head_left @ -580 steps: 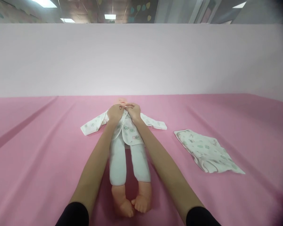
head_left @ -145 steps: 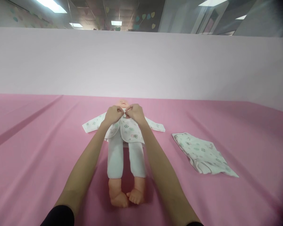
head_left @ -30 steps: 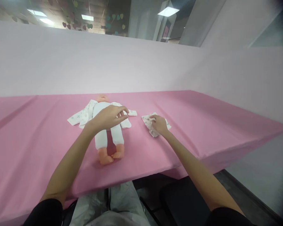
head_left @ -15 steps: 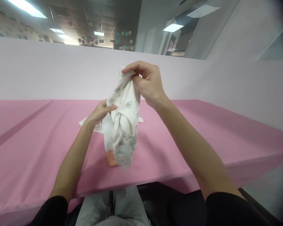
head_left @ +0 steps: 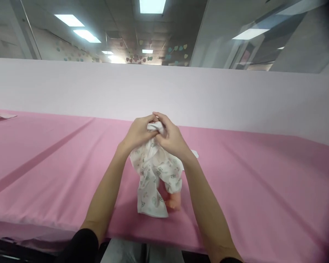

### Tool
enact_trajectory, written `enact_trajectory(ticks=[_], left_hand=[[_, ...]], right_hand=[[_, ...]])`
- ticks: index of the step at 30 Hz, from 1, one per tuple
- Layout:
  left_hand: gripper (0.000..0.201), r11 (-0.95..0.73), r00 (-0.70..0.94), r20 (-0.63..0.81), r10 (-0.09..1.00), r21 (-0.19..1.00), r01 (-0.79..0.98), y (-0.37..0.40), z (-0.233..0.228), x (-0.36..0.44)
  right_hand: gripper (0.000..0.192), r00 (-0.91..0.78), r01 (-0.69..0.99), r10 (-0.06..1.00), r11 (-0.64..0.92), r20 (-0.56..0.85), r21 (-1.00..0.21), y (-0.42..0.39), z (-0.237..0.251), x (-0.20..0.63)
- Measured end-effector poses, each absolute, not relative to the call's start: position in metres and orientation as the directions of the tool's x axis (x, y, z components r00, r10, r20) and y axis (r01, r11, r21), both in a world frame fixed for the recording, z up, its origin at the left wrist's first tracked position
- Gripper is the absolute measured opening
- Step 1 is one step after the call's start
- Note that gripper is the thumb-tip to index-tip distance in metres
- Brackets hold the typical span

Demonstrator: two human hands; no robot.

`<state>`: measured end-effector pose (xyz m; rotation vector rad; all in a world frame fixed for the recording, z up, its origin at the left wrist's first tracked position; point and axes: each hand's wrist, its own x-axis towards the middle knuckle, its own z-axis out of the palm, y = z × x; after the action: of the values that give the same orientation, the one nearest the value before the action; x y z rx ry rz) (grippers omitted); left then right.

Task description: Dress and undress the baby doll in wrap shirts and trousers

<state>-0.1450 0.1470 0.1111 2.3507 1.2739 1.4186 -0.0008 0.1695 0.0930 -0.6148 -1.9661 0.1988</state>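
A white baby garment [head_left: 153,166] with small animal prints lies draped in front of me on the pink surface. From its lower right opening sticks out a skin-coloured doll's foot [head_left: 174,201]; the rest of the doll is hidden by cloth. My left hand [head_left: 138,133] and my right hand [head_left: 173,140] meet at the garment's top. Both are closed on its bunched white edge, fingertips nearly touching. On the left a flat part of the garment, like an unfilled leg, hangs toward me.
Pink cloth [head_left: 71,157] covers the table, with fold lines across it. A pale piece of fabric [head_left: 0,117] lies at the far left. Part of a white item [head_left: 194,153] shows behind my right wrist. A white partition [head_left: 98,87] with glass above closes off the back.
The garment has come down from my raised right hand and now spreads over the doll. My hands have drawn together at its top. My view has turned to the left.
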Motion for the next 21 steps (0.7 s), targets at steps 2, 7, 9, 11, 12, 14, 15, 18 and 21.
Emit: enact_trajectory(ticks=[2, 7, 9, 11, 12, 14, 15, 18, 21], left_hand=[[0.016, -0.596, 0.202, 0.652, 0.731, 0.466, 0.654, 0.150, 0.109, -0.148], [0.040, -0.500, 0.305, 0.419, 0.855, 0.517, 0.695, 0.159, 0.103, -0.171], [0.033, -0.486, 0.370, 0.316, 0.874, 0.539, 0.687, 0.162, 0.102, -0.178], [0.019, -0.517, 0.380, 0.352, 0.856, 0.552, 0.654, 0.164, 0.101, -0.178], [0.012, -0.545, 0.362, 0.411, 0.837, 0.558, 0.625, 0.164, 0.102, -0.176], [0.005, -0.602, 0.299, 0.539, 0.788, 0.569, 0.560, 0.162, 0.104, -0.168], [0.003, -0.623, 0.269, 0.583, 0.767, 0.573, 0.532, 0.160, 0.105, -0.164], [0.009, -0.662, 0.248, 0.635, 0.732, 0.574, 0.482, 0.154, 0.109, -0.154], [0.013, -0.676, 0.275, 0.629, 0.727, 0.586, 0.447, 0.154, 0.109, -0.149]], right_hand=[[0.063, -0.391, 0.326, 0.561, 0.826, 0.730, -0.460, 0.172, 0.091, -0.002], [0.036, -0.255, 0.513, 0.594, 0.752, 0.763, -0.414, 0.202, 0.084, 0.014], [0.031, -0.217, 0.545, 0.581, 0.739, 0.784, -0.397, 0.207, 0.083, 0.022], [0.029, -0.244, 0.520, 0.574, 0.757, 0.781, -0.394, 0.203, 0.085, 0.027], [0.030, -0.296, 0.477, 0.571, 0.783, 0.766, -0.399, 0.198, 0.087, 0.028], [0.033, -0.433, 0.347, 0.555, 0.830, 0.710, -0.437, 0.184, 0.092, 0.027], [0.033, -0.482, 0.283, 0.548, 0.836, 0.684, -0.470, 0.177, 0.094, 0.026], [0.023, -0.443, 0.200, 0.594, 0.795, 0.671, -0.572, 0.165, 0.099, 0.022], [0.021, -0.337, 0.124, 0.664, 0.734, 0.667, -0.668, 0.170, 0.099, 0.022]])
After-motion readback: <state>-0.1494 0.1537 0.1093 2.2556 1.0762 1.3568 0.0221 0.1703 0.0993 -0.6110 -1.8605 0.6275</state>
